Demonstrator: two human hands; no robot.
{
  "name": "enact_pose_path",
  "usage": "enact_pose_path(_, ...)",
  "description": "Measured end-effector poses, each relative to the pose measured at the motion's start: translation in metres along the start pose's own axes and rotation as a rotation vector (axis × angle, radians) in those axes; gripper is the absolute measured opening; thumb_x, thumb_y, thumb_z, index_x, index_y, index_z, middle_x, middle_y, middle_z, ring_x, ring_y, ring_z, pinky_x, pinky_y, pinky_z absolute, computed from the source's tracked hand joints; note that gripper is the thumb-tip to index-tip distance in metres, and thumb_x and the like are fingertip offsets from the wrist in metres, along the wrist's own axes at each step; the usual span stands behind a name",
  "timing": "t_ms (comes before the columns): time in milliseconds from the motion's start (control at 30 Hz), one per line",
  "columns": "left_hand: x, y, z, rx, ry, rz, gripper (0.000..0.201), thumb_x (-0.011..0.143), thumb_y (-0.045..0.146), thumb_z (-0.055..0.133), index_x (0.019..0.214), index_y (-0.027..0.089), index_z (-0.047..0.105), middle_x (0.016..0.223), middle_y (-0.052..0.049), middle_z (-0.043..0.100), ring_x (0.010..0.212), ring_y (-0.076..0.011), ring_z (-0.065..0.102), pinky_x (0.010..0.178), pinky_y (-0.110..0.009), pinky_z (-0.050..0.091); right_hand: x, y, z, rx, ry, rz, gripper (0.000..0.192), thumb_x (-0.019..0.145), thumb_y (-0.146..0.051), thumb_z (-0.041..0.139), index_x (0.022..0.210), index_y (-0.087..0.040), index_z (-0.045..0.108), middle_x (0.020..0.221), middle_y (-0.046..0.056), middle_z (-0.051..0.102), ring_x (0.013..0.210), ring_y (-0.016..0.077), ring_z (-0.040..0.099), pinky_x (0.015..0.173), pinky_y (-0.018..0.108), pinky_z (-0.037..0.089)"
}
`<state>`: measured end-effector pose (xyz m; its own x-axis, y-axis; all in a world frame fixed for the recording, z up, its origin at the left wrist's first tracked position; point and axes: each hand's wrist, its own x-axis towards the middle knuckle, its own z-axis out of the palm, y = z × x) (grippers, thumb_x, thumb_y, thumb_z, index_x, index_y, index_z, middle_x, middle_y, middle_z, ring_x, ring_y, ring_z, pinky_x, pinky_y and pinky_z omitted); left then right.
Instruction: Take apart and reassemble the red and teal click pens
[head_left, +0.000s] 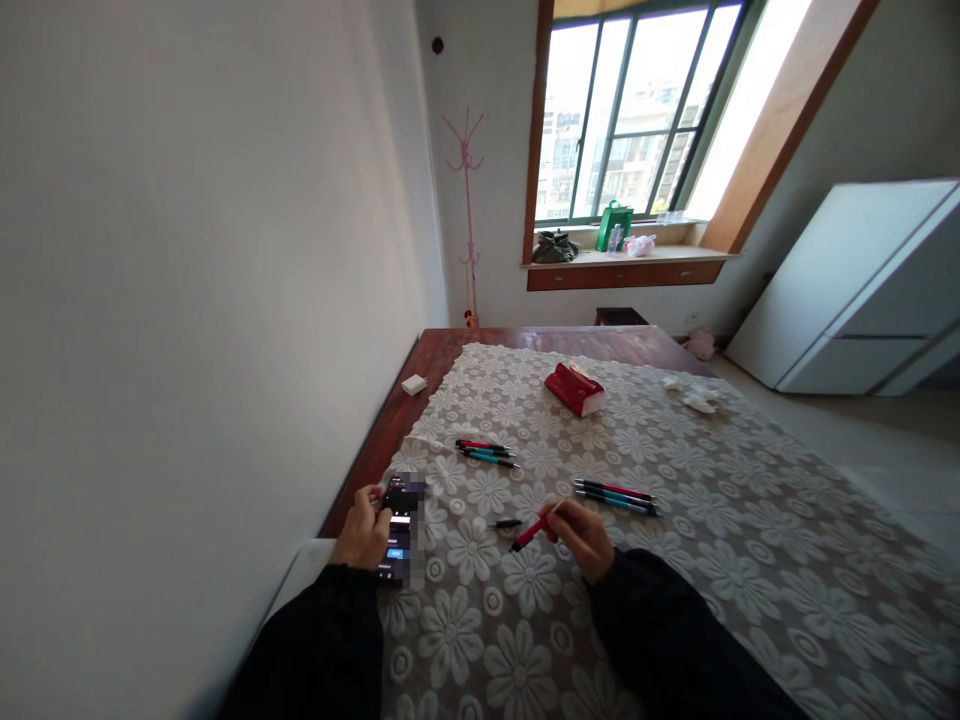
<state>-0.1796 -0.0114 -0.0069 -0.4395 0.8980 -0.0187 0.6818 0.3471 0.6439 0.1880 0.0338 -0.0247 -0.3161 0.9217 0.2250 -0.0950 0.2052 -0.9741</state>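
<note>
Home room, likely bedroom: lace floral cloth (675, 500) over a wooden table (450, 350), pink coat stand (468, 200), window seat with drawers (626, 272), white cabinet (862, 290).

sleeves: black, long, loose | cuffs: reach both wrists | hands (472, 535): bare, no gloves

Left hand (365, 535) on phone (399, 530), right hand (581, 535) gripping red pen (531, 531)

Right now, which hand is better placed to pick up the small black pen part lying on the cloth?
Right. The right hand holds the red pen beside the black part; the left hand is busy on the phone.
</note>
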Motion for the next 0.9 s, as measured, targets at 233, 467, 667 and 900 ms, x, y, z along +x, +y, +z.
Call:
enact_pose_path(233,-0.004,0.0,-0.002,-0.091,0.021,-0.021,0.031,0.084,0.013,0.039,0.113,0.023,0.041,0.123,-0.009,0.061,0.122,-0.0221,0.054,0.105,-0.038,0.038,0.0,0.006,0.0,0.02,0.0,0.007,0.031,0.089,-0.046,0.057,0.089,-0.016,0.064,0.063,0.001,0.055,0.056,0.0134,0.05,0.054,0.026,0.042)
enact_pose_path(467,-0.008,0.001,-0.009,-0.061,0.052,0.028,0.035,0.084,0.019,0.041,0.118,0.017,0.045,0.123,-0.013,0.061,0.115,-0.0239,0.058,0.102,-0.039,0.042,0.002,0.008,-0.001,0.024,-0.005,0.014,0.033,0.088,-0.048,0.057,0.089,-0.016,0.064,0.063,0.001,0.056,0.056,0.0138,0.051,0.054,0.026,0.042)
enact_pose_path(667,-0.065,0.061,0.007,-0.15,0.079,0.326,0.03,0.088,0.034,0.043,0.107,0.019,0.06,0.111,-0.011,0.064,0.103,-0.0263,0.06,0.09,-0.041,0.049,0.0,0.004,0.0,0.036,-0.073,0.004,0.033,0.087,-0.048,0.059,0.087,-0.016,0.064,0.066,0.002,0.058,0.058,0.0135,0.053,0.054,0.026,0.043)
enact_pose_path(900,-0.168,0.183,0.001,-0.773,-0.606,0.457,0.033,0.092,0.047,0.047,0.088,0.024,0.07,0.084,-0.009,0.069,0.083,-0.0213,0.063,0.085,-0.036,0.049,0.001,0.001,0.0,0.026,-0.109,0.018,0.033,0.088,-0.048,0.058,0.086,-0.015,0.062,0.065,0.002,0.057,0.057,0.0133,0.051,0.055,0.026,0.043)
